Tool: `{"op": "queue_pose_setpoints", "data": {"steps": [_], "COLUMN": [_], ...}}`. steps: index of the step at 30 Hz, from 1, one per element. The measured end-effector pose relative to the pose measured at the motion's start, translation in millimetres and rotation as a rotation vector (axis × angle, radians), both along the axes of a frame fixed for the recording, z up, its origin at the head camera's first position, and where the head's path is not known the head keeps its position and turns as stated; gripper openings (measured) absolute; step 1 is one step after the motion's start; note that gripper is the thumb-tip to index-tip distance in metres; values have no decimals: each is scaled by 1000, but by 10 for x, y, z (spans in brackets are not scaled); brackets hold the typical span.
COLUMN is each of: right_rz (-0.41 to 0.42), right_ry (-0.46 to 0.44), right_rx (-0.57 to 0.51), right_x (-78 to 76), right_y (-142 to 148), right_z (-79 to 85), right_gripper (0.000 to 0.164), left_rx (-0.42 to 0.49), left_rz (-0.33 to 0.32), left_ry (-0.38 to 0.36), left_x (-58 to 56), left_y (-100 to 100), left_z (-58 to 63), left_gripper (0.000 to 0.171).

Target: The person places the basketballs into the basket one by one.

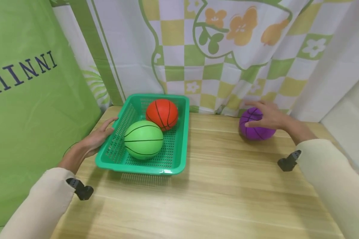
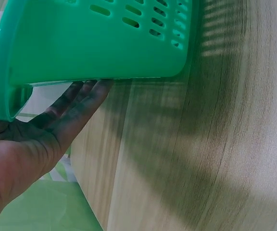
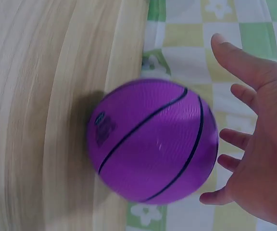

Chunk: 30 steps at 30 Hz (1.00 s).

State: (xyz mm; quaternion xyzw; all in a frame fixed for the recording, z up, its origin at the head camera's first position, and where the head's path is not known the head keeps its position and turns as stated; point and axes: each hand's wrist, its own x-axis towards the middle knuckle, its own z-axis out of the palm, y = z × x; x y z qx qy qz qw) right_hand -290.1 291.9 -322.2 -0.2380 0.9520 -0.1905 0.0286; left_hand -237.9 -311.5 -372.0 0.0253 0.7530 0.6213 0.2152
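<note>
A green plastic basket (image 1: 183,139) with slotted sides holds a red ball (image 1: 162,114) and a light green ball (image 1: 144,139), both with black basketball lines. At its left side is my left hand (image 1: 96,138). In the left wrist view, its fairly straight fingers reach below the rim toward the outer wall; its thumb is not clearly visible. To the right, a purple ball (image 3: 153,142) rests on the wooden table. My right hand (image 1: 267,116) is spread over this ball, and the right wrist view shows the fingers beside it, not wrapped round it.
Behind the table (image 1: 221,186) hangs a checked, flowered curtain (image 1: 209,66). Green fabric with dark letters (image 1: 27,109) covers the left side. A pale wall or panel (image 1: 350,113) stands at the right. Small black devices (image 1: 83,191) sit at both sleeve cuffs.
</note>
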Motion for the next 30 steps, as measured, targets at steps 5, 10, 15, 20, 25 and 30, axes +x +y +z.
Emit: {"op": "queue_pose_setpoints", "data": {"steps": [5,10,15,20,25,30], "right_rz": [-54,-124,-146,-139,-174,-206], "right_ry": [-33,-71,-101,-102,-229,-326], "right_rx": [-42,-160,-277,-304,-395,-511], "right_x": [43,103,131,165,199,178], "right_y": [196,412,559,656,701,705], "right_z": [-59,-205,-340,-464,-563,-683], "right_gripper": [93,107,109,108,108,102], "left_rx": [14,2,2,0,-1,8], "left_rz": [3,1,7,10,7,-7], "left_ry": [5,18,24,14,11,11], "left_x": [27,7,-3,-15,-12,-3], "left_y": [-21,-27,-38,-34,-28,-35], "left_z": [-28,-55,-51,-38,-22,-9], "left_gripper": [56,56,56,55,55,55]}}
